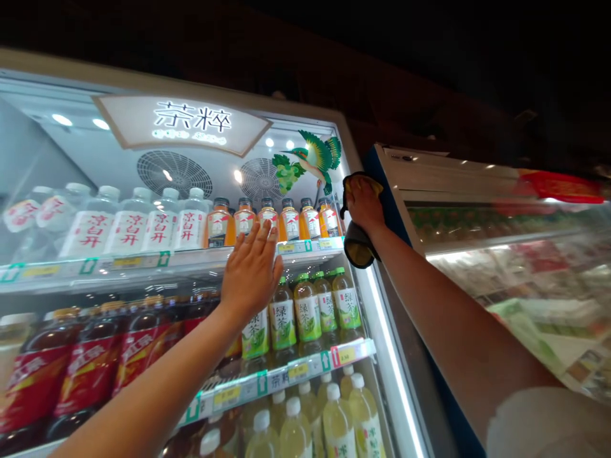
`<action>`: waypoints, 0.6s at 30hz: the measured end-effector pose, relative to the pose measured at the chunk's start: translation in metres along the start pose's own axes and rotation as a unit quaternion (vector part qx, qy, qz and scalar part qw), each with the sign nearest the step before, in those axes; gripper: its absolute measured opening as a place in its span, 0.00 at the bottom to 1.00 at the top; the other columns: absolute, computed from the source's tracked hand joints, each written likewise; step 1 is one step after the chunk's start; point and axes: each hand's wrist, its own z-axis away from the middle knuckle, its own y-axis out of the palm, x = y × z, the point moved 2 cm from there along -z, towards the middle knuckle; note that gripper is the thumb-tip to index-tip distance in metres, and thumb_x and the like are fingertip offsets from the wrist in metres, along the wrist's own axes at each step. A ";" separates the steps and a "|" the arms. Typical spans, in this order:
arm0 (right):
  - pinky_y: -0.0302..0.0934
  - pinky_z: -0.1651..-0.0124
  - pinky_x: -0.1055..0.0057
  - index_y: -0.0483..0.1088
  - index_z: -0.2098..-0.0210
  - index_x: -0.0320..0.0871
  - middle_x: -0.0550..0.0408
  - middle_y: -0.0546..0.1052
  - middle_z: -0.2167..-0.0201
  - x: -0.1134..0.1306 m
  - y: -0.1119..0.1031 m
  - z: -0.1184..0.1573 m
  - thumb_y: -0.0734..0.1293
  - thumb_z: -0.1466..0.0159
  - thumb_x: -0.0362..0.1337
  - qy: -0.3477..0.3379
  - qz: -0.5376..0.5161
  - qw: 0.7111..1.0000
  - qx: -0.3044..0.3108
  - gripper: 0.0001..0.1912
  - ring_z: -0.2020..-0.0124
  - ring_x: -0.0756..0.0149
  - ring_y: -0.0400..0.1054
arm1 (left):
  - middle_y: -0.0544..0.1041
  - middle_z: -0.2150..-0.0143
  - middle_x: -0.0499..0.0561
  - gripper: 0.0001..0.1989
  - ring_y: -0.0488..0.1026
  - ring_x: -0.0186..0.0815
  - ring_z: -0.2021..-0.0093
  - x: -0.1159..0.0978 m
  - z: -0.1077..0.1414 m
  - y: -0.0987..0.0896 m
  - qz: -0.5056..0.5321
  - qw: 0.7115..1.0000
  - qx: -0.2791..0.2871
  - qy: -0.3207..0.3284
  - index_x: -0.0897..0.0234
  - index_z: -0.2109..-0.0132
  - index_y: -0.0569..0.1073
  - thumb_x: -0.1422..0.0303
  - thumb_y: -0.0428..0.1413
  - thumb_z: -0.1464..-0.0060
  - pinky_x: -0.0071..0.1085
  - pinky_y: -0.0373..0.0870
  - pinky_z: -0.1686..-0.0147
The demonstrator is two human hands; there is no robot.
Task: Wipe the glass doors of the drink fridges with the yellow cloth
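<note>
My left hand [252, 267] lies flat against the glass door of a lit drinks fridge [356, 149], its fingers stretched out and nothing in it. Behind it stand orange drink bottles [289, 219] and green tea bottles [308, 312]. At the right edge of the same door, my right hand [363, 202] presses a dark cloth with a yellowish side [358, 247] against the frame. Part of the cloth hangs below the hand. A bird sticker [317, 156] is on the glass just left of the cloth.
Clear-water bottles [128, 222] fill the upper shelf at left, with red-labelled dark bottles [90, 362] below. Pale yellow bottles [296, 429] stand on the bottom shelf. A second display cooler [429, 178] is at the right, its contents blurred.
</note>
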 end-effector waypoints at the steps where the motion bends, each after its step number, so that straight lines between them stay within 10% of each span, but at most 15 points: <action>1: 0.54 0.33 0.48 0.56 0.30 0.40 0.41 0.56 0.28 -0.002 0.001 0.011 0.52 0.27 0.41 -0.012 -0.001 1.000 -0.002 0.28 0.29 0.46 0.50 | 0.54 0.26 0.56 0.30 0.46 0.43 0.25 -0.001 0.000 0.000 0.002 1.000 0.002 -0.004 0.67 0.28 0.53 0.64 0.42 0.34 0.48 0.46 0.28; 6: 0.54 0.32 0.55 0.60 0.32 0.39 0.44 0.60 0.30 -0.022 0.002 0.071 0.53 0.28 0.39 -0.099 -0.015 0.995 -0.010 0.27 0.30 0.53 0.54 | 0.54 0.26 0.59 0.30 0.47 0.45 0.25 -0.004 0.001 0.002 0.007 1.000 0.002 -0.018 0.71 0.29 0.56 0.64 0.41 0.34 0.47 0.46 0.28; 9: 0.53 0.31 0.54 0.62 0.33 0.37 0.43 0.61 0.30 -0.020 -0.001 0.053 0.54 0.29 0.37 -0.076 -0.019 0.997 -0.015 0.27 0.30 0.53 0.55 | 0.53 0.26 0.58 0.30 0.46 0.43 0.25 -0.006 0.003 0.003 0.001 1.000 0.001 -0.014 0.71 0.29 0.55 0.65 0.40 0.34 0.46 0.45 0.28; 14: 0.54 0.33 0.44 0.59 0.31 0.41 0.42 0.58 0.29 0.038 0.000 0.011 0.53 0.28 0.38 -0.033 -0.013 0.999 -0.001 0.27 0.30 0.45 0.52 | 0.49 0.24 0.57 0.30 0.43 0.41 0.24 -0.008 0.005 0.005 -0.009 1.000 0.004 -0.009 0.69 0.27 0.50 0.65 0.41 0.33 0.45 0.43 0.27; 18: 0.55 0.34 0.46 0.59 0.31 0.45 0.46 0.57 0.28 0.070 0.003 0.062 0.54 0.27 0.40 -0.190 -0.027 0.981 0.041 0.27 0.31 0.48 0.54 | 0.49 0.25 0.58 0.31 0.41 0.42 0.24 -0.006 0.007 0.002 -0.005 0.999 0.032 -0.001 0.70 0.28 0.51 0.65 0.42 0.33 0.44 0.42 0.27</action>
